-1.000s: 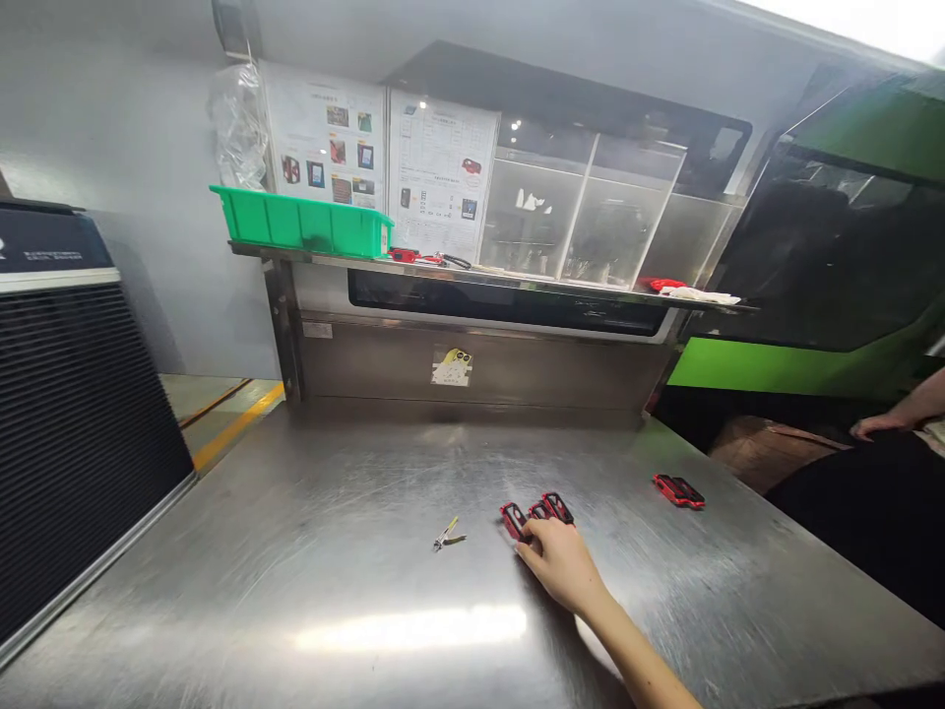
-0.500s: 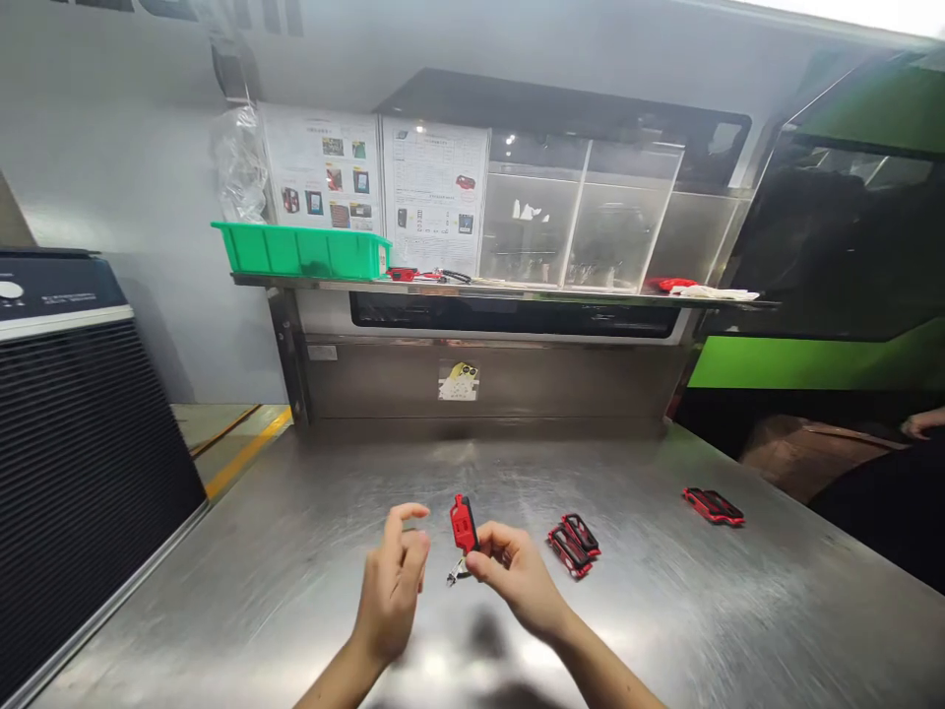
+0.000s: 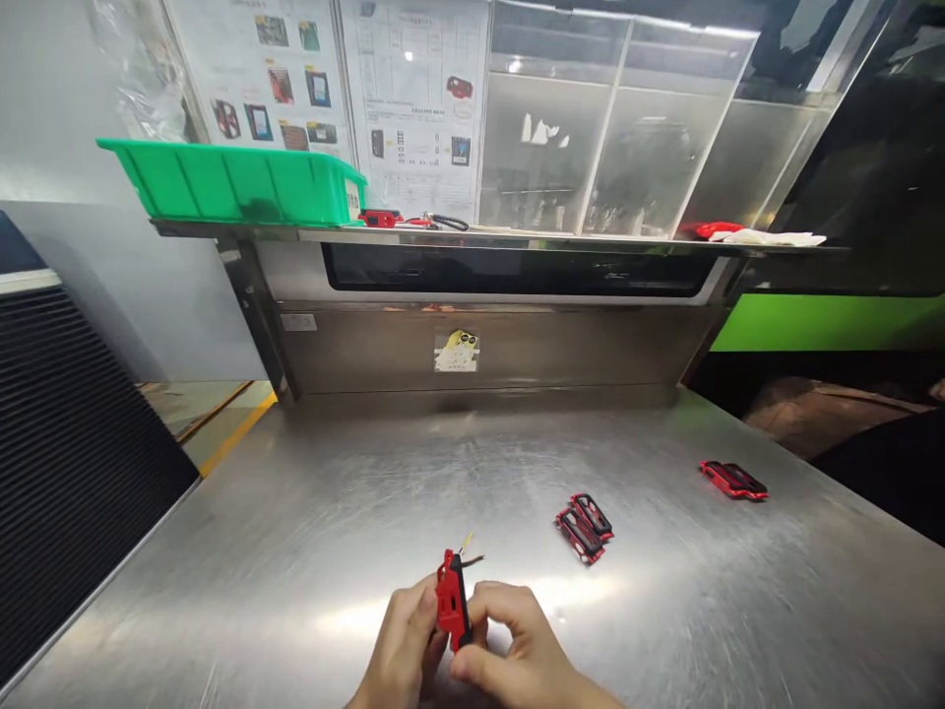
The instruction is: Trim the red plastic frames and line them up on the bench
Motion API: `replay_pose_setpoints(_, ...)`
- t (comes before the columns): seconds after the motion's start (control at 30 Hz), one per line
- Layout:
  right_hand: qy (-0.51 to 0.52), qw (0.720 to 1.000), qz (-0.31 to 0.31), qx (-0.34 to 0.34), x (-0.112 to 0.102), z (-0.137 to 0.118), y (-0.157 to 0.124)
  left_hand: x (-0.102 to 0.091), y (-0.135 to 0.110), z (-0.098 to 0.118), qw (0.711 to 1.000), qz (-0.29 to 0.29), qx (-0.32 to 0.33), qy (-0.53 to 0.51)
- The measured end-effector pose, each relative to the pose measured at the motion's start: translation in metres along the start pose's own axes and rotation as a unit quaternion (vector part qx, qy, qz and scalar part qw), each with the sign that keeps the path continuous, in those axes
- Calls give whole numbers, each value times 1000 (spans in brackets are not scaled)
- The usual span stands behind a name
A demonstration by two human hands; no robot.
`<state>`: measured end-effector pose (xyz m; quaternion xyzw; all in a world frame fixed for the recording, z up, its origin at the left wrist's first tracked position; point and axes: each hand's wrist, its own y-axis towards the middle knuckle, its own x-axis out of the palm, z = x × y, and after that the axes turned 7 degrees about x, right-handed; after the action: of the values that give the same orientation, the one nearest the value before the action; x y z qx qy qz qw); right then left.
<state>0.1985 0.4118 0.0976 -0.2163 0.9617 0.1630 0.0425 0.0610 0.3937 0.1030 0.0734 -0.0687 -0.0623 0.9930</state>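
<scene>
A small red and black plastic case (image 3: 448, 603) is held upright low in the view, between both hands above the steel table. My left hand (image 3: 401, 640) is closed on its red left side, thumb along the front. On the black right edge and lower end, the fingers and thumb of my right hand (image 3: 521, 638) grip the same case. A thin dark strip and a yellowish sliver stick out near its top. Beyond my right hand lies a pair of similar red and black cases (image 3: 585, 529), side by side. The lower end of the held case is partly hidden by fingers.
Farther right on the steel table (image 3: 325, 512) lie more red and black cases (image 3: 733, 481). A shelf at the back carries a green bin (image 3: 236, 187), a red case with a cord (image 3: 380, 218), clear dividers and white cloth (image 3: 775, 238). A black ribbed unit (image 3: 81, 473) stands left.
My left hand has moved onto the case, which is now held in both hands and lower. The metal clasp seen hanging below it is out of sight. The camera view has tilted down and come closer.
</scene>
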Motion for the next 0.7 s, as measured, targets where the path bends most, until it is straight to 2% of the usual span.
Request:
replay_pose_setpoints(0.13,-16,1000,-3,-11,1,0,-1,1,-3,4,998,-31,-3,-45)
replay_pose_setpoints(0.3,-10,1000,-8,6,1,-4,-2,-1,-3,6,999,-50,17,-4)
replay_pose_setpoints(0.53,-22,1000,-14,0,1,-7,-1,-5,-3,5,998,-26,20,50)
replay_pose_setpoints(0.6,-40,999,-7,-27,0,-8,1,-5,-2,7,998,-24,9,55)
replay_pose_setpoints(0.7,-105,988,15,-115,-2,-10,4,-4,0,7,998,-29,16,52)
